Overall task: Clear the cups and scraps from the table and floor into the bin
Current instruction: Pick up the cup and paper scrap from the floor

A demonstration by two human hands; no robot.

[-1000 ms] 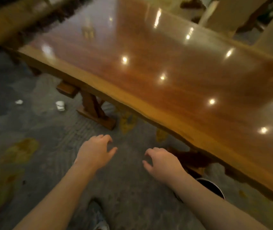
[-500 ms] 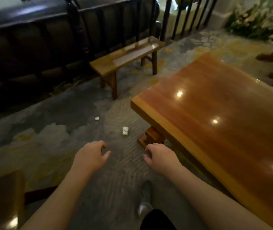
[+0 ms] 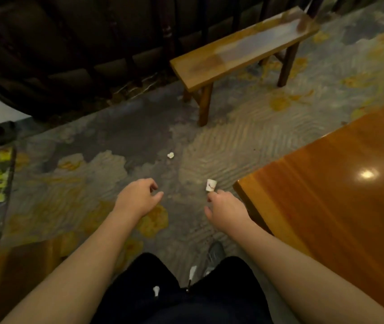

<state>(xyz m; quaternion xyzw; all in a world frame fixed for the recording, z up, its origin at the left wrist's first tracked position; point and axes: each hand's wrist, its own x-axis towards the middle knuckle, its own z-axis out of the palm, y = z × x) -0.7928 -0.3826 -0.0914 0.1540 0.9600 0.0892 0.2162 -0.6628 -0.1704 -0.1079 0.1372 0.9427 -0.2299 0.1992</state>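
Note:
A small white paper cup (image 3: 210, 185) lies on its side on the patterned carpet, just off the corner of the glossy wooden table (image 3: 340, 197). Farther away a crumpled white scrap (image 3: 170, 155) rests on the carpet. My right hand (image 3: 227, 210) hovers just short of the cup, fingers loosely curled and holding nothing. My left hand (image 3: 138, 199) hangs to the left of the cup, fingers apart and empty. No bin is in view.
A low wooden bench (image 3: 240, 47) stands beyond the scrap, in front of a dark railing (image 3: 93, 43). Another piece of wooden furniture (image 3: 23, 272) sits at the lower left. My dark trousers and one shoe (image 3: 214, 253) show at the bottom.
My view has swung from the long side of the table to its end and moved closer to the floor. The cup and scrap now lie nearer my hands, the right hand almost at the cup.

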